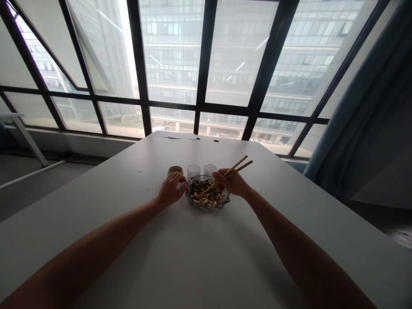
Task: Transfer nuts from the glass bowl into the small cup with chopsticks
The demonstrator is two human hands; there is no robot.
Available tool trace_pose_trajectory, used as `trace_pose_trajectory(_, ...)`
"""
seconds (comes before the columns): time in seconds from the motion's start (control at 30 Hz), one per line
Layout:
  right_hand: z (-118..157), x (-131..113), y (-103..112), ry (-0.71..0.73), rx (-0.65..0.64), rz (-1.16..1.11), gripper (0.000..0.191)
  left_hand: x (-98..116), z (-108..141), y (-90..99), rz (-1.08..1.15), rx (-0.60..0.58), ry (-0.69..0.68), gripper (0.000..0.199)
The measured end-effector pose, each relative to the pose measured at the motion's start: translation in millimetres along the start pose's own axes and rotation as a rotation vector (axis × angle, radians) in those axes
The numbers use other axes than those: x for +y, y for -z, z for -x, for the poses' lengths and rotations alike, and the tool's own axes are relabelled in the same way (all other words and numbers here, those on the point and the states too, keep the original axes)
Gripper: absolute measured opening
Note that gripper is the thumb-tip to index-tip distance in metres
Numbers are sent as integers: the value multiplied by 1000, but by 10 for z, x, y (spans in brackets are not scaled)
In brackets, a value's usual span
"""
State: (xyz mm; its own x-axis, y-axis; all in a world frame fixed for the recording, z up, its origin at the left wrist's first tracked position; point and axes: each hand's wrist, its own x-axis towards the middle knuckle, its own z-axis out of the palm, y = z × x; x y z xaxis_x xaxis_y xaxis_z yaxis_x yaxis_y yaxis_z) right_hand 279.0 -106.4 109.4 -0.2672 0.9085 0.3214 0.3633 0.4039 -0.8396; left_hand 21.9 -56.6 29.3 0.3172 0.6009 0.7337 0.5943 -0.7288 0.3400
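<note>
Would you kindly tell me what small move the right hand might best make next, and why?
Probably to pinch one of the pale nuts gently: the right hand holds the chopsticks, and their tips appear to be among the nuts and darker pieces in the clear bowl.

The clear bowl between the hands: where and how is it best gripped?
Probably by the left edge of the bowl, coming from the left: the left hand is beside it, and the wavy rim should give good purchase. The right hand holds chopsticks over the opposite side, and two clear cups stand behind.
</note>
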Motion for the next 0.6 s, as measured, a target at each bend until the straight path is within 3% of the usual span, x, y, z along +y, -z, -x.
trace_pose_trajectory(0.1,-10,19,6,-14,20,-21,53,-80,-30,34,-111,99,37,9)
trace_pose_trajectory(0.23,-11,26,-2,-7,11,-1,50,-281,-56,29,-189,180,144,37)
trace_pose_trajectory(0.4,-11,13,-16,-22,16,-14,53,-559,-39,-92,-110,135,280,64)
trace_pose_trajectory(0.6,-42,36,-18,-30,75,-56,64,-659,-27,-134,-18,69,399,70)
